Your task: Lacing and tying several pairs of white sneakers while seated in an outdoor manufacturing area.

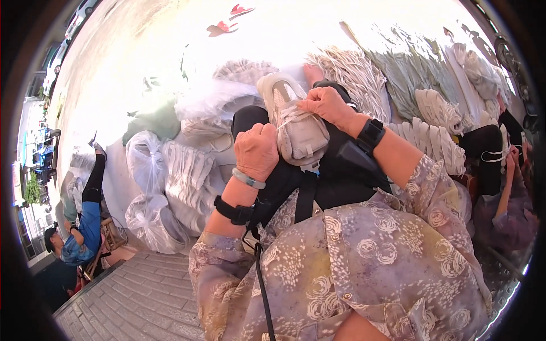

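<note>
A pale beige-and-white sneaker point(301, 133) rests on my black-clad lap, toe pointing away from me and heel toward me. White shoelaces point(293, 115) cross its upper. My right hand point(330, 108) reaches over the sneaker's right side, its thumb and finger pinched on the lace. On the other side, my left hand point(257, 150) is closed close against the sneaker; whatever its fingers hold is hidden behind the knuckles.
Clear plastic bags of pale items point(148, 156) and rows of shoe parts point(190, 176) lie left. Bundled laces point(355, 74) spread ahead. At right, a co-worker's hand point(513, 156) handles a white lace; another person point(85, 238) sits far left. Red sandals point(222, 27) lie ahead.
</note>
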The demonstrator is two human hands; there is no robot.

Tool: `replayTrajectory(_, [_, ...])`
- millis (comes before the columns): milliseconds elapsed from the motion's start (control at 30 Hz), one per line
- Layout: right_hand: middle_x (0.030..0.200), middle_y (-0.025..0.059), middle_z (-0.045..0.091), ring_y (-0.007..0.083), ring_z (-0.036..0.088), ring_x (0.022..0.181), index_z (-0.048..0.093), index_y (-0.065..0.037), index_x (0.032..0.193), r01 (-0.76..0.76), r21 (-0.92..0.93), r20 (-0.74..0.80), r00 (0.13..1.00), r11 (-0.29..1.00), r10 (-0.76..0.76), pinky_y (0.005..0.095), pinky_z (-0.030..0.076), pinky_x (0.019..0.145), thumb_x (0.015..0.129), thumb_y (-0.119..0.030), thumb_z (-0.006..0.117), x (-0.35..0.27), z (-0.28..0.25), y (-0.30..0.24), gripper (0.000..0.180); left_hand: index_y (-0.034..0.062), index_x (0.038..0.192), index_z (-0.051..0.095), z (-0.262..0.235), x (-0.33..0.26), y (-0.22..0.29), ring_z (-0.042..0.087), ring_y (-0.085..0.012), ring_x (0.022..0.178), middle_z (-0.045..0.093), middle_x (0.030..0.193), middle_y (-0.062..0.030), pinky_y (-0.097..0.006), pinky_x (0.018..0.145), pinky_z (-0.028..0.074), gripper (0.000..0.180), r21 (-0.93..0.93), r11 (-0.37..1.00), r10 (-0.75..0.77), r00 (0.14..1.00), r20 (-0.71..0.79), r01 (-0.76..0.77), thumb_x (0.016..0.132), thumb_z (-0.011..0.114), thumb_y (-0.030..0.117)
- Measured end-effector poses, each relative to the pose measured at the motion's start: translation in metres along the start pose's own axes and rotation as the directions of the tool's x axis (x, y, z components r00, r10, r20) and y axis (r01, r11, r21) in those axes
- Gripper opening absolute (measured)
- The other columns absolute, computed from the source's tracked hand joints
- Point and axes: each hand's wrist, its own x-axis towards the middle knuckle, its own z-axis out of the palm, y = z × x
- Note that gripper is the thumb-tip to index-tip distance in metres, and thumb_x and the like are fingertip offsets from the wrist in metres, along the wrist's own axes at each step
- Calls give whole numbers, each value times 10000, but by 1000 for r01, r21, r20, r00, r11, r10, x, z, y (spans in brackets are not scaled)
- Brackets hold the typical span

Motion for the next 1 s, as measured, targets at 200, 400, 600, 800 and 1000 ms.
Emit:
replayTrajectory(200, [696,-36,526,43,443,662,619,-45,742,-121,175,140,985,977,96,210,378,613,860,-305,630,3,-7,-4,285,110,685,493,-39,-31,-4,496,-227,577,437,640,-39,-343,559,340,107,100,980,180,978,-106,-170,726,588,83])
replayTrajectory(400, [751,-39,545,43,463,693,615,-53,803,-127,186,205,975,974,88,204,390,643,863,-260,620,3,-8,-8,216,99,672,474,-58,-59,-7,462,-206,562,402,629,-33,-334,560,326,153,135,970,208,977,-53,-200,720,618,83])
replayTrajectory(600, [730,-46,533,44,466,676,604,-56,797,-37,110,197,980,993,14,193,389,613,835,-153,630,4,-6,-3,107,99,669,468,-70,-68,5,439,-195,570,382,624,-33,-331,564,328,153,127,959,260,965,-26,-254,704,615,79])
replayTrajectory(800, [692,25,590,119,536,678,616,-52,746,-73,-49,62,995,996,76,275,431,639,719,-174,642,8,0,0,128,98,670,469,-71,-77,24,433,-186,564,364,622,-29,-327,563,345,114,13,921,389,920,57,-390,708,572,70])
replayTrajectory(1000, [687,71,589,182,562,678,598,-69,714,-29,-124,0,1000,992,29,308,439,647,665,-264,675,3,7,-2,215,80,677,469,-68,-76,26,439,-196,561,372,618,-39,-331,554,348,128,-34,910,414,907,73,-413,687,596,79])
